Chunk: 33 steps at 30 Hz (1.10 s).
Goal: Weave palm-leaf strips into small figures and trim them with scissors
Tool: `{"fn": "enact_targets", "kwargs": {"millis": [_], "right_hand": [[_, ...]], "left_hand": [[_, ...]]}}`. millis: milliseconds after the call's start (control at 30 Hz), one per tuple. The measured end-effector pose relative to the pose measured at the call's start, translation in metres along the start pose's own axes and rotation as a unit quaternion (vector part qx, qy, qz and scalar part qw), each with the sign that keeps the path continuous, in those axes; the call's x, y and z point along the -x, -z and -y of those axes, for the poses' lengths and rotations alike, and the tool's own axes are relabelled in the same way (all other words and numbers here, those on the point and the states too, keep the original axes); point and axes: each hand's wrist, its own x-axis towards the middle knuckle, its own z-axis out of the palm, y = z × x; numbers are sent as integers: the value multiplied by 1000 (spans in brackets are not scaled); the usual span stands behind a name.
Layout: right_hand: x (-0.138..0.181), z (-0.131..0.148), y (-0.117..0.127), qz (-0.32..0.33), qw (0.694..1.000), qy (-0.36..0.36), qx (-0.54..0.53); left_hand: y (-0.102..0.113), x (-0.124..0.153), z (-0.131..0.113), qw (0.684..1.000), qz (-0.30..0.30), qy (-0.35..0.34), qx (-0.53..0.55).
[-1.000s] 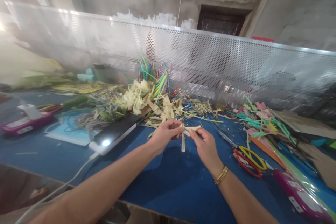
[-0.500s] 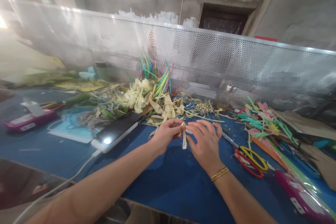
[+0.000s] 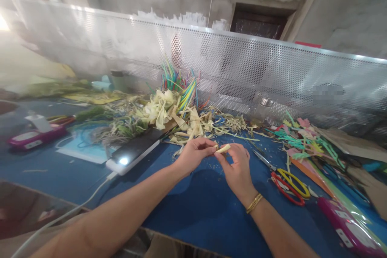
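Observation:
Between my two hands is a small pale-yellow strip of dried husk [image 3: 223,148], held above the blue table [image 3: 193,205]. My left hand [image 3: 196,154] pinches one end of it between thumb and fingertips. With thumb and fingers, my right hand [image 3: 237,164] grips the strip at its other side, and a gold bracelet [image 3: 254,203] circles that wrist. A loose pile of pale husk pieces [image 3: 196,123] lies just beyond the hands. To the right of my right hand rest scissors [image 3: 287,185] with one red and one yellow handle.
A black-and-white device with a bright lamp [image 3: 133,151] and a white cable lies left. Purple power strips [image 3: 38,136] sit at both sides. Coloured stems [image 3: 187,88], a glass bottle [image 3: 263,111] and paper flowers [image 3: 305,137] stand or lie before a perforated metal screen [image 3: 211,60].
The husk strip hung down between my hands and now slants up to the right. My right hand's fingers have curled in, and its wrist has turned slightly.

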Motion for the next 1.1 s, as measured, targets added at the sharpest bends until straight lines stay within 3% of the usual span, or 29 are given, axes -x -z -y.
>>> {"fn": "enact_targets", "kwargs": {"millis": [133, 300, 433, 600, 733, 967, 1100], "right_hand": [[0, -5, -3, 58, 974, -116, -187], [0, -3, -8, 84, 884, -238, -394], [-1, -4, -10, 72, 840, -289, -453], [-2, -4, -9, 60, 818, -317, -476], [-1, -2, -9, 62, 826, -307, -470], [2, -8, -12, 56, 895, -241, -372], [3, -9, -15, 48, 899, -237, -365]], "left_hand": [[4, -1, -1, 995, 37, -36, -82], [8, 0, -7, 975, 74, -78, -192], [8, -3, -1, 986, 88, -47, -131], [6, -5, 1, 996, 72, 16, -42], [7, -5, -3, 997, 73, 38, -9], [9, -5, -1, 997, 54, 50, -16], [8, -5, 0, 998, 54, 28, -28]]}}
